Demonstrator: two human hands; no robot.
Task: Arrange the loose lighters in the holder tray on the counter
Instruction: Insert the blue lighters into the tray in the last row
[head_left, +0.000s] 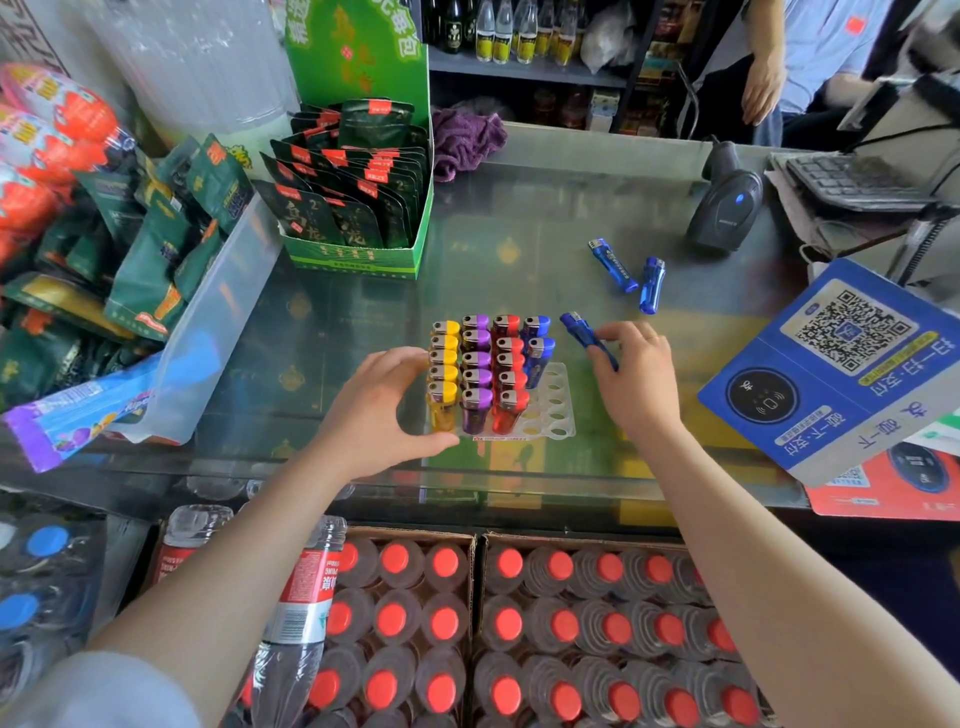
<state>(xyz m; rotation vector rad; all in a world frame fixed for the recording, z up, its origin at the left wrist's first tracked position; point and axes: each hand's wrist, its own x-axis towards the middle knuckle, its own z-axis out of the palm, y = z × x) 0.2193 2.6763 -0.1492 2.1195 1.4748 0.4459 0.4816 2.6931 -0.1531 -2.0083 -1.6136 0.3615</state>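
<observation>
A clear plastic holder tray (560, 410) stands on the glass counter with full rows of yellow, purple and red lighters and two blue ones upright at its far right. Empty holes show in the right column. My left hand (382, 410) cups the tray's left side, fingers against the yellow lighters and thumb at the front edge. A blue lighter (582, 330) is pinched in my right hand (636, 376) just right of the tray. Two more blue lighters (613, 265) (652, 285) lie loose on the counter farther back.
A green display box of dark packets (363, 249) stands behind the tray to the left, snack bags beside it. A barcode scanner (727, 210) and keyboard sit far right, a blue QR sign (841, 374) to the right. Bottled water crates lie below the counter edge. A person stands behind.
</observation>
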